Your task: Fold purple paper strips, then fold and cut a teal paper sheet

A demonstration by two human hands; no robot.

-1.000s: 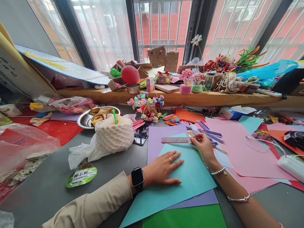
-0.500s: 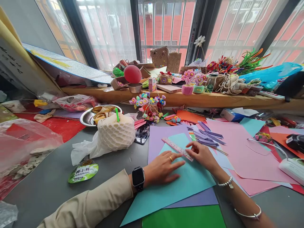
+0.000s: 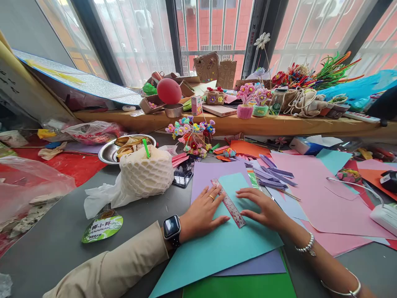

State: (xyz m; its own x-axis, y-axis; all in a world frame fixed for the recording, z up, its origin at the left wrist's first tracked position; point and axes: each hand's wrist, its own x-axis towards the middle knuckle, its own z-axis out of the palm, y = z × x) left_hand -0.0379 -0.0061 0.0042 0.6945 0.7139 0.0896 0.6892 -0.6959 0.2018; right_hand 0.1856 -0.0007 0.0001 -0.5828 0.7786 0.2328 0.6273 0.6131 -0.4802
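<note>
A narrow ruler (image 3: 231, 207) with a pink floral pattern lies slanted on a turquoise sheet of paper (image 3: 214, 256). My left hand (image 3: 204, 213) rests on the sheet with fingers spread, its fingertips touching the ruler's upper left side. To the right of the ruler is my right hand (image 3: 259, 207), fingers apart and thumb near the ruler's edge; nothing is held in it. Beneath the turquoise sheet, a lilac sheet (image 3: 203, 174) and a green sheet (image 3: 242, 286) stick out.
Purple paper strips (image 3: 276, 176) and pink sheets (image 3: 322, 198) lie to the right. On the left stand a netted coconut (image 3: 147, 171) with a green straw, and a metal bowl (image 3: 107, 153). Crocheted flowers (image 3: 194, 134) and a phone (image 3: 182, 178) are behind. A wooden ledge (image 3: 217, 124) holds crafts.
The ruler has turned steeper, its lower end now nearer me. My left hand has moved slightly up and left; my right hand has opened off the ruler's end.
</note>
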